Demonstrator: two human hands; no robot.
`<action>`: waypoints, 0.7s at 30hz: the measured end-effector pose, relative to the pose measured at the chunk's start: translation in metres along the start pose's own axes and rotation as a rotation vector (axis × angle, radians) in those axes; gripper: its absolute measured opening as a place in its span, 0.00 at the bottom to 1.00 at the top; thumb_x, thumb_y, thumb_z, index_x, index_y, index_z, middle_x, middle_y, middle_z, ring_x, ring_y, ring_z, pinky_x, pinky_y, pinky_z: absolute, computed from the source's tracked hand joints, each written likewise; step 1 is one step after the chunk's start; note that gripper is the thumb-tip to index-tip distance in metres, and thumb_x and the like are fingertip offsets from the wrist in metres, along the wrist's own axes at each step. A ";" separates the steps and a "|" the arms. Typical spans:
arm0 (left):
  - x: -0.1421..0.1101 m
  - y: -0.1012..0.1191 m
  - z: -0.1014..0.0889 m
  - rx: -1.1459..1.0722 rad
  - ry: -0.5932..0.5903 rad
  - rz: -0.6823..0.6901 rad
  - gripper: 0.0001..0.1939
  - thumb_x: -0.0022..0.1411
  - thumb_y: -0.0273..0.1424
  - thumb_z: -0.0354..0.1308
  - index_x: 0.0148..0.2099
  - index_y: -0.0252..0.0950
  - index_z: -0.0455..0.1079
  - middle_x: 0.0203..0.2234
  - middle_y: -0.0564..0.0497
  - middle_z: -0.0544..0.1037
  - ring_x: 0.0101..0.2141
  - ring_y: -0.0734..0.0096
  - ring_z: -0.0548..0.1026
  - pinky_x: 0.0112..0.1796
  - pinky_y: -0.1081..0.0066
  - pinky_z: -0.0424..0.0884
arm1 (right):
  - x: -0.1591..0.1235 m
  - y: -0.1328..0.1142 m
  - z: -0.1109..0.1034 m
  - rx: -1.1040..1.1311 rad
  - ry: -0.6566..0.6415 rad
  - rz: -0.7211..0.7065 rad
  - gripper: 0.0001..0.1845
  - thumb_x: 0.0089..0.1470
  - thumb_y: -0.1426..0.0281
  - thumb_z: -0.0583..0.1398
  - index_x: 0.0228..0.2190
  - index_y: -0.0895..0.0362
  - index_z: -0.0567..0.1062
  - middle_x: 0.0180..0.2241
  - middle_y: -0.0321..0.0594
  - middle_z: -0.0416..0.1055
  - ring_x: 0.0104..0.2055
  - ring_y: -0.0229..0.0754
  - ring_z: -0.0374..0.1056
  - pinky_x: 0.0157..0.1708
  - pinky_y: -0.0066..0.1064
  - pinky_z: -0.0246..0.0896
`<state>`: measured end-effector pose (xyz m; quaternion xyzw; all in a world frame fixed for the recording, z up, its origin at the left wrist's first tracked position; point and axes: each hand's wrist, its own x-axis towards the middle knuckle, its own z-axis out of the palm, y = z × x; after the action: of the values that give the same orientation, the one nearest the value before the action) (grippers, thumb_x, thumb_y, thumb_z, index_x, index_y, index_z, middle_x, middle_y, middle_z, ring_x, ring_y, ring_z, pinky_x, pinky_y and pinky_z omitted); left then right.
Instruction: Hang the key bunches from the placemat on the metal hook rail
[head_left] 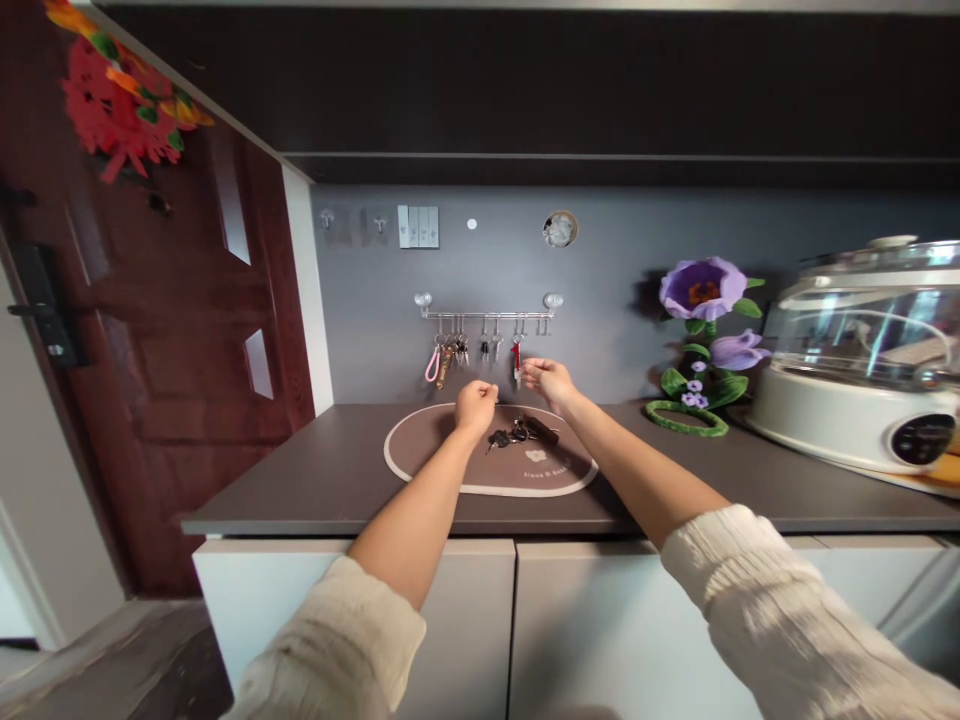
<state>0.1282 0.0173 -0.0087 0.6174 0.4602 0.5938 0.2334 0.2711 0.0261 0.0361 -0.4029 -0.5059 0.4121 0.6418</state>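
Both my arms reach out over a dark counter [300, 480] toward a wall rail of hooks [487, 315] hung with several key bunches. My left hand [475, 405] is closed in a loose fist above an oval brown mat [420, 440]; something thin sticks out of it, too small to name. My right hand [550, 381] is pinched at a red-tagged key [516, 362] hanging from the rail. A bunch of dark keys [517, 434] lies on the mat below my hands.
A dark red door [172, 330] with a red ornament stands at left. A purple knitted flower [701, 335] and a white steamer with a clear lid [862, 370] sit on the counter at right. White cabinet fronts [585, 620] are below.
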 end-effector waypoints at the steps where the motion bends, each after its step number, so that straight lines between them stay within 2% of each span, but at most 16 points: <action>1: 0.000 0.000 -0.001 -0.026 -0.019 -0.010 0.09 0.53 0.33 0.51 0.29 0.32 0.69 0.24 0.48 0.75 0.26 0.74 0.71 0.31 0.73 0.65 | -0.006 0.001 -0.001 -0.008 -0.017 -0.010 0.02 0.47 0.78 0.57 0.26 0.60 0.70 0.23 0.35 0.69 0.23 0.29 0.64 0.24 0.20 0.59; 7: -0.004 0.005 -0.006 -0.088 -0.101 -0.068 0.05 0.50 0.27 0.55 0.29 0.31 0.70 0.25 0.48 0.75 0.26 0.75 0.70 0.32 0.74 0.65 | -0.038 0.009 -0.009 -0.115 -0.094 -0.086 0.04 0.43 0.76 0.61 0.27 0.60 0.72 0.25 0.36 0.71 0.27 0.30 0.65 0.28 0.21 0.57; 10: -0.007 0.006 -0.008 -0.088 -0.150 -0.041 0.05 0.49 0.27 0.56 0.30 0.31 0.71 0.26 0.48 0.75 0.27 0.75 0.70 0.34 0.73 0.66 | -0.052 0.013 -0.016 -0.195 -0.147 -0.112 0.06 0.42 0.75 0.62 0.28 0.60 0.72 0.24 0.35 0.71 0.26 0.31 0.64 0.29 0.23 0.58; 15: -0.011 0.006 -0.009 -0.013 -0.249 0.006 0.05 0.49 0.27 0.56 0.29 0.31 0.72 0.25 0.49 0.75 0.27 0.76 0.69 0.35 0.72 0.66 | -0.067 0.014 -0.030 -0.498 -0.233 -0.178 0.03 0.40 0.76 0.63 0.23 0.59 0.73 0.21 0.33 0.70 0.23 0.32 0.61 0.30 0.25 0.57; 21: -0.010 0.000 -0.009 0.172 -0.316 0.118 0.05 0.49 0.27 0.56 0.29 0.31 0.72 0.23 0.50 0.74 0.25 0.75 0.68 0.33 0.72 0.65 | -0.066 0.017 -0.041 -0.914 -0.407 -0.512 0.10 0.41 0.80 0.60 0.26 0.55 0.75 0.29 0.36 0.72 0.34 0.38 0.63 0.42 0.30 0.53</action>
<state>0.1213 0.0065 -0.0124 0.7465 0.4300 0.4606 0.2137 0.2992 -0.0345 -0.0071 -0.4168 -0.8284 0.0514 0.3707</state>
